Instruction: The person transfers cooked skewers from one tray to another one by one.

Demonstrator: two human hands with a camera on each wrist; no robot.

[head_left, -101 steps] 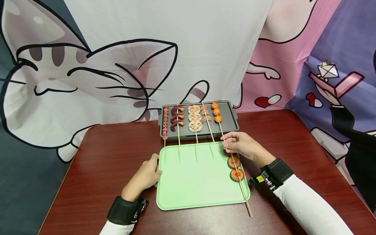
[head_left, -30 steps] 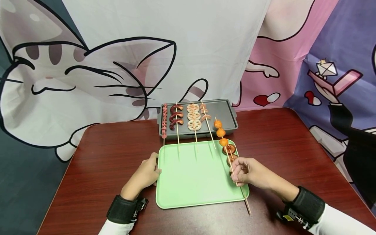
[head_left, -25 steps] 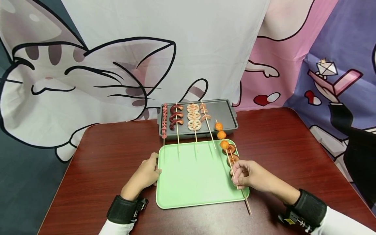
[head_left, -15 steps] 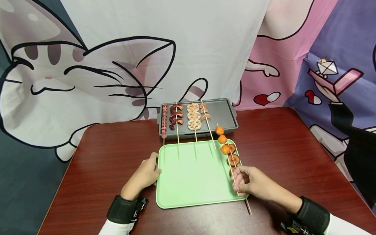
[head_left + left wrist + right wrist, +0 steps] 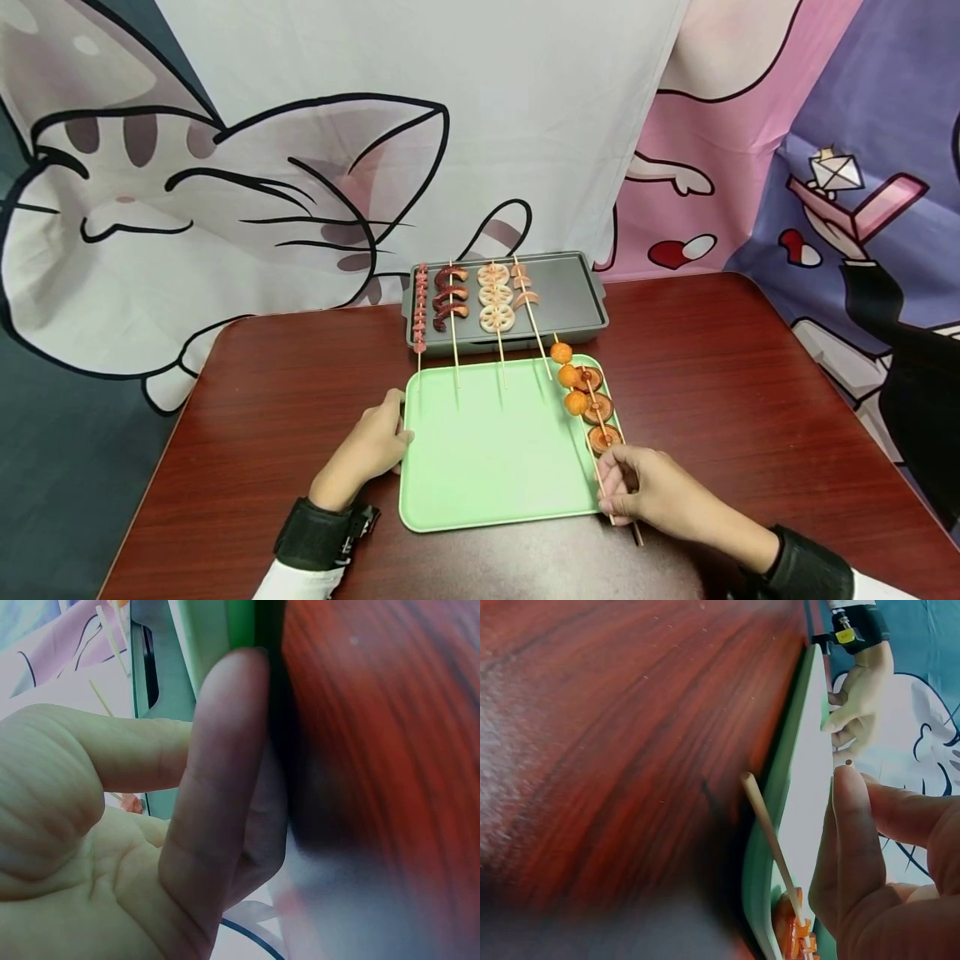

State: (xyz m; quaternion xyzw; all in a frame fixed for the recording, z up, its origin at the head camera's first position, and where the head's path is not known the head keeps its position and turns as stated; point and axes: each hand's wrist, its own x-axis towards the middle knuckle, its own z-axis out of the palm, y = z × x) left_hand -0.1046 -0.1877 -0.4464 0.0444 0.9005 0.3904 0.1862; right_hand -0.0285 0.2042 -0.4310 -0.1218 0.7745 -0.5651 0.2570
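Observation:
My left hand grips the left rim of a light green tray; in the left wrist view its fingers lie against the tray's edge. My right hand pinches the lower stick of a skewer of orange balls over the tray's right side. That skewer lies beside a skewer of brown mushroom slices, overlapping it in the head view. The mushroom skewer's stick sticks out past the tray's front rim in the right wrist view.
Behind the tray stands a grey grill pan. It bears a pink meat skewer, a dark red tentacle skewer, a lotus root skewer and a skewer of pale orange slices. Their sticks reach over the tray's back rim.
My right hand has drawn the orange ball skewer off the grill pan, toward the front and over the tray beside the mushroom skewer. My left hand has stayed on the tray.

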